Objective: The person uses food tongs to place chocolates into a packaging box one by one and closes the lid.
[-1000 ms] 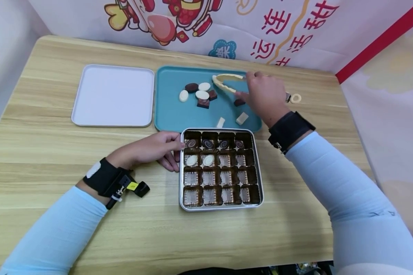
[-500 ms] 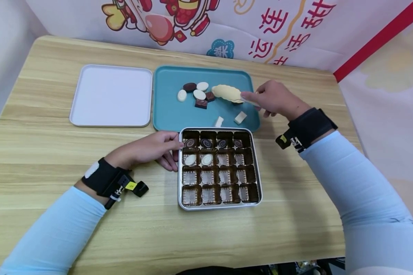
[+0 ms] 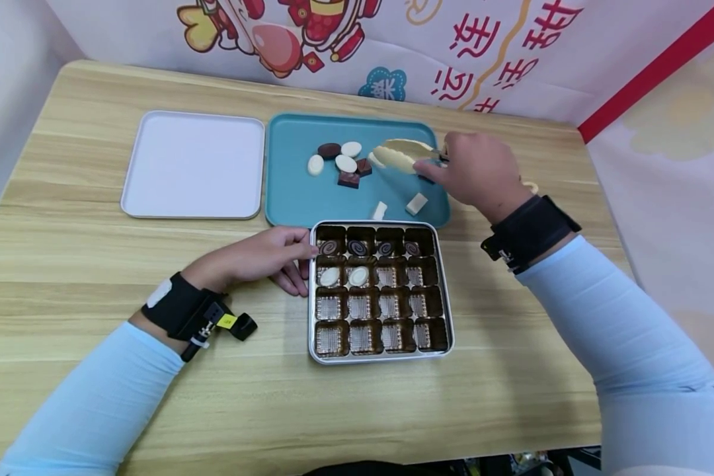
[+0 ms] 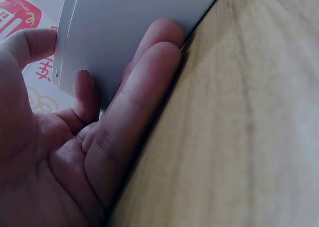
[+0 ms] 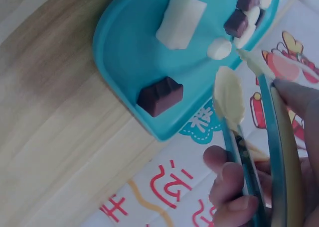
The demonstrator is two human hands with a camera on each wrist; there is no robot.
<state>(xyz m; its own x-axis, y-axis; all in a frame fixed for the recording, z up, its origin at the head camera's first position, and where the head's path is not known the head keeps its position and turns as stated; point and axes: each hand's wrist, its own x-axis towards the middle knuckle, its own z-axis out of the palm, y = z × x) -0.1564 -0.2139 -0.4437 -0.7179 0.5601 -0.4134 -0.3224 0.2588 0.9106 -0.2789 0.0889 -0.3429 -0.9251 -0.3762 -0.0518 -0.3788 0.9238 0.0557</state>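
Observation:
My right hand (image 3: 478, 165) grips cream-coloured tongs (image 3: 401, 155) over the right part of the teal tray (image 3: 303, 205). The tong arms stand apart, and near their tips lies a white oval chocolate (image 5: 219, 49). A dark chocolate block (image 5: 160, 96) lies closer to the tray's rounded end. My left hand (image 3: 268, 258) touches the left side of a square tin (image 3: 383, 360), thumb at the rim and fingers laid along the outer wall (image 4: 114, 33). In the tin's brown insert, dark swirl chocolates (image 3: 357, 248) fill the back row; two white ovals (image 3: 359, 276) sit in the second.
A white tray (image 3: 193, 165) stands left of the teal one. White and dark chocolates (image 3: 346, 164) lie clustered mid-tray, with two white blocks (image 3: 416, 203) near its front edge, just behind the tin. A printed backdrop (image 3: 416, 39) rises behind the wooden table (image 3: 226, 396).
My right hand moved right and turned, bringing the tong arms together, then turned back with them parted again. The left hand and the tin stay put.

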